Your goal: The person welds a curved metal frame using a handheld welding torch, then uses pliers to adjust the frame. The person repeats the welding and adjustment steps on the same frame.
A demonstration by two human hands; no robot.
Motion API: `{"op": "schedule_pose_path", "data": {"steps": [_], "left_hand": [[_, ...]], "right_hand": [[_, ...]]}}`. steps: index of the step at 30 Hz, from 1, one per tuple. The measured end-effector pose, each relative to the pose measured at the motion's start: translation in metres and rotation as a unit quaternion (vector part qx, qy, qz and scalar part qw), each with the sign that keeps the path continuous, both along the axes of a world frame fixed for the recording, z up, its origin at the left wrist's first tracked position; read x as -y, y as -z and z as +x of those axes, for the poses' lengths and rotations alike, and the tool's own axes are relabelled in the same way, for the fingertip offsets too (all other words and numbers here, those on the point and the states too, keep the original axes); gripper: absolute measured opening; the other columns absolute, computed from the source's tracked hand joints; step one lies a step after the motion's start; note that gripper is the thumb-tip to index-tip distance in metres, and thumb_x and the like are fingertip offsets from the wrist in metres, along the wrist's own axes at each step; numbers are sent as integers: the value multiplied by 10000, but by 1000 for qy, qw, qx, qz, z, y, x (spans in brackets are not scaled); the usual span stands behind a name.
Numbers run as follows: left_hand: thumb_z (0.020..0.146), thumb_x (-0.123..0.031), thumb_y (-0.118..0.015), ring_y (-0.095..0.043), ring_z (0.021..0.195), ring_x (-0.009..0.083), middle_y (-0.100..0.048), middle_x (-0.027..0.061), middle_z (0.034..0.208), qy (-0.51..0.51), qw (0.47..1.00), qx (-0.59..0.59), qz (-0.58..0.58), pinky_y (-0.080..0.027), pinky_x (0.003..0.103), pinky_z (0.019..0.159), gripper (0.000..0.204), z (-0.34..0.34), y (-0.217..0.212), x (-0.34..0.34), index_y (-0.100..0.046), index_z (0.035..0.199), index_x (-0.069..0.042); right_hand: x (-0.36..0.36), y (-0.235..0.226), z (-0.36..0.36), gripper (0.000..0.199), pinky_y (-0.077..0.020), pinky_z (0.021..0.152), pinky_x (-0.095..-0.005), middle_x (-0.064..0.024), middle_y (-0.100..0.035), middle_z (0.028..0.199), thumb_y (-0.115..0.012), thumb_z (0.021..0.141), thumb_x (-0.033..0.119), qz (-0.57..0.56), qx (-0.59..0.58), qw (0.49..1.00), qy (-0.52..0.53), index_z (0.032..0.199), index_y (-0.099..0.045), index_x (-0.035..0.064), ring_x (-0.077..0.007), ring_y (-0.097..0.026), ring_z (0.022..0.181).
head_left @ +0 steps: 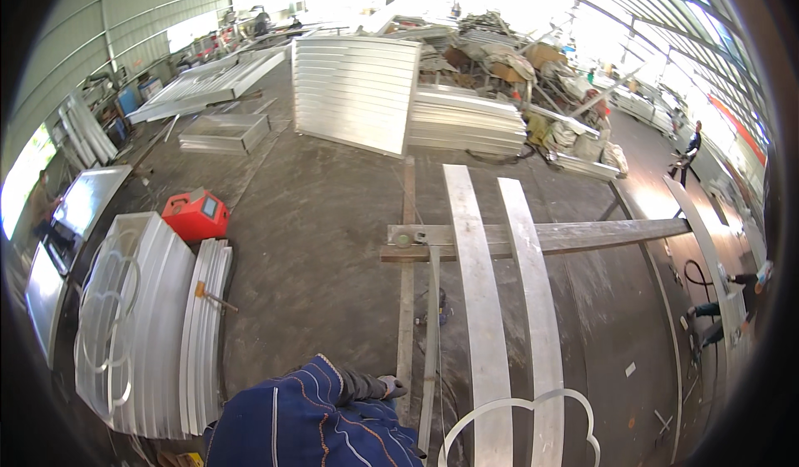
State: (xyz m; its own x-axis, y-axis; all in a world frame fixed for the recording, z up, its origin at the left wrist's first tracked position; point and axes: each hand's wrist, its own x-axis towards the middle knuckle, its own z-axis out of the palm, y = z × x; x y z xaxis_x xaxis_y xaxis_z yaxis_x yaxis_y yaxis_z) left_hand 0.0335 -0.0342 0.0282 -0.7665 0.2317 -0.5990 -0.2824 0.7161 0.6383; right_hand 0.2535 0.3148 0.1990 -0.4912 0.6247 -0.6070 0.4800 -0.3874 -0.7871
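The person's L hand [391,386], prob. the left as just one arm shows, is at the edge of a narrow bar [407,309], nr its lower end. The bar is just R of the fingers & runs away under a wide beam [612,232]; two pale strips [481,300] lie across the beam. Can't tell how far the fingers are open or if they've hold of the bar. R hand out of view. Far back, a shallow frame [208,145] sits on the floor; a brown carton [545,55] is in the pile [499,42], contents unclear. Blue garment [291,417] & scalloped strip [501,401] are cut off by the lower edge.
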Motion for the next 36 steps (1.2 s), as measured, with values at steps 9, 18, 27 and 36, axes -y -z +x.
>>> {"op": "schedule_pose_path", "data": {"steps": [9, 18, 27, 36], "left_hand": [[959, -374, -678, -709, 1117, 246, -752, 119, 1231, -24, 991, 133, -3, -539, 407, 953, 399, 3, 20, 8, -743, 1278, -144], [951, -139, -726, -700, 774, 192, -764, 99, 906, -206, 941, 144, 225, -567, 298, 692, 164, 12, 31, 16, -780, 974, 13], [933, -172, -732, -697, 763, 208, -757, 101, 877, -193, 876, 287, 336, -568, 334, 693, 216, -10, 58, 8, -776, 998, 30], [989, -146, -627, -708, 906, 264, -751, 159, 1024, -135, 915, 225, 306, -569, 383, 817, 256, 6, 93, 14, -729, 1113, 53]], "right_hand": [[1, 28, 58, 411, -506, 429, -372, -100, -602, 600, -591, 1040, 376, -45, -19, 995, 93, 859, -606, 8, -254, -630, 458], [67, 143, 141, 429, -522, 418, -404, -110, -633, 635, -582, 1048, 467, -134, -41, 942, 306, 905, -593, 63, -263, -613, 451], [82, 106, 138, 403, -560, 465, -414, -97, -637, 697, -531, 1081, 404, -35, -54, 941, 332, 958, -609, 28, -263, -632, 493], [65, 85, 102, 422, -554, 467, -410, -102, -636, 699, -520, 1073, 432, -17, -47, 932, 358, 983, -606, 28, -263, -628, 500]]}}
